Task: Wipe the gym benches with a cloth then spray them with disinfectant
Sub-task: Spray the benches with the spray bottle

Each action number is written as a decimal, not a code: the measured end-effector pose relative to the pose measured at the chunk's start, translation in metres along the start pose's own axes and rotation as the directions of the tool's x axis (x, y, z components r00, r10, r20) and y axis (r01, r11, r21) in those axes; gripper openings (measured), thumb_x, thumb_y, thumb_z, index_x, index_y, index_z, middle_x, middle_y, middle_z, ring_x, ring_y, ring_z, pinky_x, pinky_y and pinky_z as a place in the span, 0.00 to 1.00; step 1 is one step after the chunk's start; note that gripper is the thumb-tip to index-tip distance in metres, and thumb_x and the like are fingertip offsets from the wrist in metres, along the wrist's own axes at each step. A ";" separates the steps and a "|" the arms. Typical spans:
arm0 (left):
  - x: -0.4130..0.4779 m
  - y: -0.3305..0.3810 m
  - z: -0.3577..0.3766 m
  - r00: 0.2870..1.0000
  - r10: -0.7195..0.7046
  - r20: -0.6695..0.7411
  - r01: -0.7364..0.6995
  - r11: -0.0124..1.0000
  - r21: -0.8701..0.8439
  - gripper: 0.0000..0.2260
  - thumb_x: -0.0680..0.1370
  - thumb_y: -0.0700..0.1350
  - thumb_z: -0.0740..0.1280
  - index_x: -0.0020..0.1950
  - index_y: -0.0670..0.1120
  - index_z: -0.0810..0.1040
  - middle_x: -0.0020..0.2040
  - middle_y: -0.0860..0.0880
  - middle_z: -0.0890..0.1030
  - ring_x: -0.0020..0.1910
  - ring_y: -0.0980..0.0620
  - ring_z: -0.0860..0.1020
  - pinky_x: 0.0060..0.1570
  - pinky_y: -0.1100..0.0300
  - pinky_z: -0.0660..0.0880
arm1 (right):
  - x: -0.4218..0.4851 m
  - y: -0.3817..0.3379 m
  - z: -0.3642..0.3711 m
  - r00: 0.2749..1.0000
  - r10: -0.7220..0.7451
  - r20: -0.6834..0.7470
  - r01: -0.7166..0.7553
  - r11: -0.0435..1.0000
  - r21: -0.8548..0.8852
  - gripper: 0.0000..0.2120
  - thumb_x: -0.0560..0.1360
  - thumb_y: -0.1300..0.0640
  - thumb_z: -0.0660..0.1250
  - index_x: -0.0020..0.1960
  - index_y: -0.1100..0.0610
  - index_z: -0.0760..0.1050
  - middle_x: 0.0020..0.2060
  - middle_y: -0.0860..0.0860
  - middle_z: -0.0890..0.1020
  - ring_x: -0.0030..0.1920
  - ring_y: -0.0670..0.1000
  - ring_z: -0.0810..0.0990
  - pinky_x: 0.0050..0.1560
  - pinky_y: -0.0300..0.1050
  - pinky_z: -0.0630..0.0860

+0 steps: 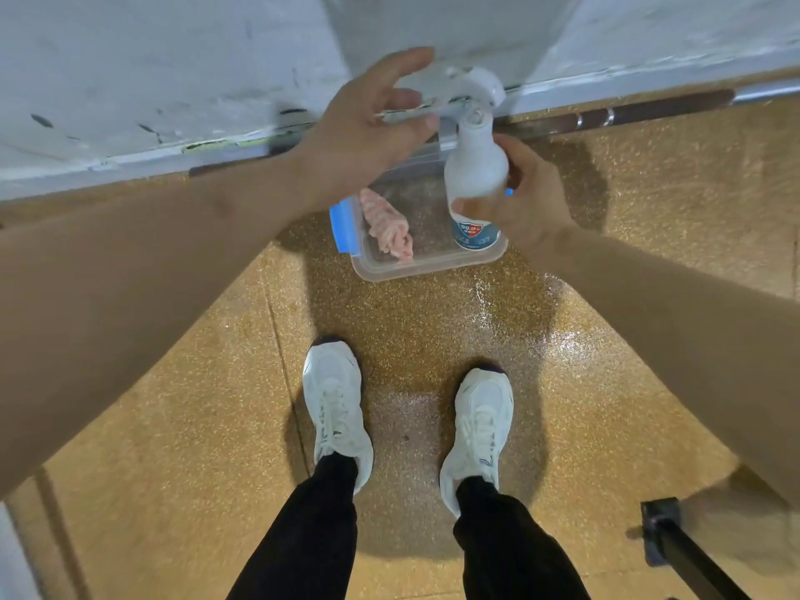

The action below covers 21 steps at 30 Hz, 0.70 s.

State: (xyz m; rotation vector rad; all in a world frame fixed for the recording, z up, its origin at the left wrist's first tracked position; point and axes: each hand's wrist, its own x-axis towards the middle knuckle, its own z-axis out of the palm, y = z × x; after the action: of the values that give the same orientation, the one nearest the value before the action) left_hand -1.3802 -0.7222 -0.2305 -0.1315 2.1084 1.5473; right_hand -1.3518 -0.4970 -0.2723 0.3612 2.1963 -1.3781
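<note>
Head view: right hand (521, 205) grips spray bottle (476, 171), nozzle end toward wall (130, 58); left hand (363, 140) splayed.

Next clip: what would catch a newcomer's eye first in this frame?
The white plastic spray bottle with a blue label stands out at centre, gripped round its body by the right hand, with the left hand open beside its top. Just below, on the speckled tan floor, sits a clear plastic container with blue clips holding a crumpled pink cloth.
</note>
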 end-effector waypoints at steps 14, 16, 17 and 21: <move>0.033 -0.048 0.049 0.971 0.156 0.179 -0.222 0.863 0.453 0.09 0.83 0.43 0.69 0.62 0.45 0.83 0.37 0.61 0.75 0.35 0.70 0.74 0.38 0.73 0.64 | 0.016 0.021 0.005 0.999 0.035 -0.026 -0.034 0.999 0.030 0.22 0.70 0.61 0.80 0.62 0.54 0.81 0.53 0.46 0.85 0.47 0.45 0.85 0.49 0.37 0.82; 0.036 -0.055 0.057 0.974 0.169 0.150 -0.219 0.866 0.449 0.08 0.83 0.42 0.68 0.62 0.45 0.82 0.40 0.60 0.76 0.36 0.73 0.73 0.37 0.71 0.64 | 0.016 0.025 0.003 0.997 0.034 -0.068 -0.032 0.999 0.018 0.14 0.71 0.59 0.79 0.55 0.54 0.84 0.48 0.48 0.86 0.46 0.47 0.86 0.48 0.39 0.82; 0.037 -0.055 0.061 0.974 0.178 0.140 -0.222 0.871 0.438 0.08 0.83 0.43 0.68 0.61 0.44 0.81 0.42 0.59 0.76 0.37 0.73 0.73 0.38 0.71 0.64 | 0.015 0.025 0.002 0.996 0.036 -0.086 -0.035 0.999 0.013 0.11 0.71 0.58 0.79 0.53 0.53 0.84 0.46 0.48 0.86 0.46 0.48 0.85 0.48 0.40 0.82; 0.035 -0.051 0.068 0.972 0.163 0.171 -0.225 0.861 0.457 0.08 0.81 0.44 0.70 0.60 0.46 0.82 0.49 0.54 0.82 0.43 0.66 0.76 0.46 0.61 0.71 | 0.010 0.028 -0.002 0.995 0.048 -0.084 -0.046 0.998 0.033 0.10 0.72 0.60 0.77 0.52 0.52 0.83 0.45 0.49 0.84 0.42 0.45 0.82 0.46 0.37 0.80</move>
State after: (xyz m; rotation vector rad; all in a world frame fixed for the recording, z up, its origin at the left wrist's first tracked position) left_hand -1.3680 -0.6698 -0.3047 0.3558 2.3836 1.0573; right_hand -1.3467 -0.4827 -0.2983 0.4876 2.2215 -1.3962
